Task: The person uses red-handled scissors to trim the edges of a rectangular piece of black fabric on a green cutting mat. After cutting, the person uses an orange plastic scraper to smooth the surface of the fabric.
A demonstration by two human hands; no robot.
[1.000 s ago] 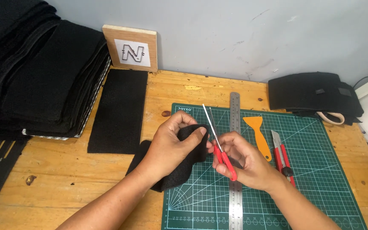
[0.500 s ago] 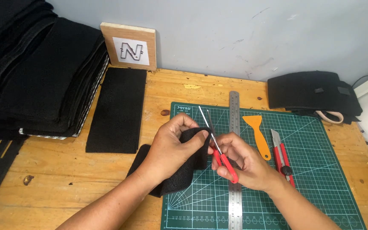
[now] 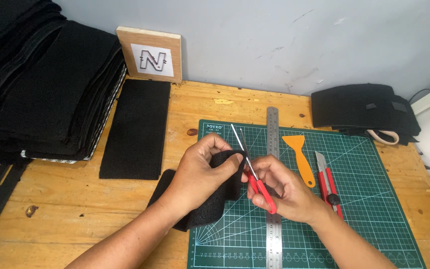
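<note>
- Head view: the left hand (image 3: 200, 174) pinches a folded piece of black felt (image 3: 210, 204), thumb on the near side and fingers curled over its top edge, holding it just above the left edge of the green cutting mat (image 3: 374, 209).
- The felt hangs down from that grip and its lower end trails off the mat onto the wooden table (image 3: 75, 219).
- The right hand (image 3: 284, 187) is closed around the red handles of a pair of scissors (image 3: 250, 167), fingers through the loops.
- The 2 blades are slightly parted and point up and away, with the felt's upper edge right at them; I cannot tell whether they bite into it.
- On the mat, just right of the hands, lies a steel ruler (image 3: 273, 129) running front to back; the right hand rests partly over it.
- Right of the ruler lie an orange scraper (image 3: 299, 154) and a red utility knife (image 3: 327, 182), side by side and apart from the hands.
- A flat black felt strip (image 3: 138, 127) lies on the table left of the mat.
- A tall stack of black fabric (image 3: 51, 89) fills the far left, and a small wooden sign (image 3: 150, 55) leans on the wall behind the strip.
- A smaller pile of black pieces (image 3: 362, 107) sits at the far right by the wall.
</note>
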